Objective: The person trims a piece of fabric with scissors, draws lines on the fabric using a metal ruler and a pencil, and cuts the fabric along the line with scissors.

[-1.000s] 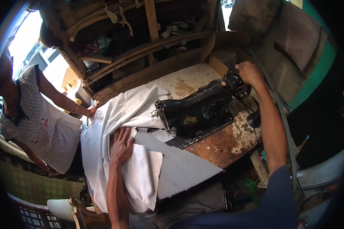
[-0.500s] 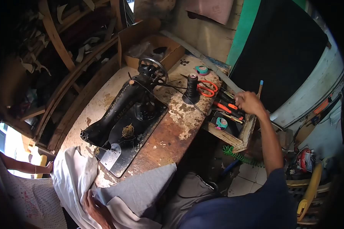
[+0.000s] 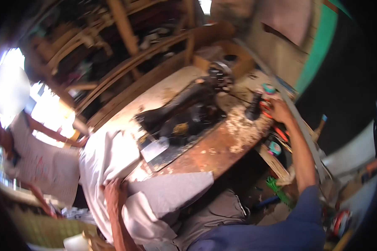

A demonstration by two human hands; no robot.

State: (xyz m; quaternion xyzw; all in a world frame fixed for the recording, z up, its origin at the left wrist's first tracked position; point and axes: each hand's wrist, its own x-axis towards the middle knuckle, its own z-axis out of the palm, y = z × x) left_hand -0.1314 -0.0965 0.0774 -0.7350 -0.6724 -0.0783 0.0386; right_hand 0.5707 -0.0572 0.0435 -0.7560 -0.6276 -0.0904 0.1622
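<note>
My left hand [image 3: 115, 191] is closed on a fold of white cloth [image 3: 109, 152] at the table's near-left edge, beside a grey fabric piece [image 3: 178, 192]. At the far right of the table, my right hand [image 3: 280, 111] has its fingers curled at the red-orange handles of a pair of scissors [image 3: 265, 107]; blur softens the exact grip, and the blades are hidden. Right beside them stands a black thread cone [image 3: 253, 109]. A black sewing machine [image 3: 182, 102] sits mid-table, its needle end toward the white cloth.
Below my right arm, an open wooden drawer [image 3: 274, 163] holds a teal tape measure [image 3: 275, 147] and tools. Another tape measure [image 3: 269, 88] lies on the tabletop. A cardboard box [image 3: 226, 56] stands behind the machine. At left, another person's arm [image 3: 56, 134] reaches the cloth.
My right hand has gone from above the drawer to the scissors on the tabletop. My left hand stays at the cloth. The head view has swung left, showing more of the other person.
</note>
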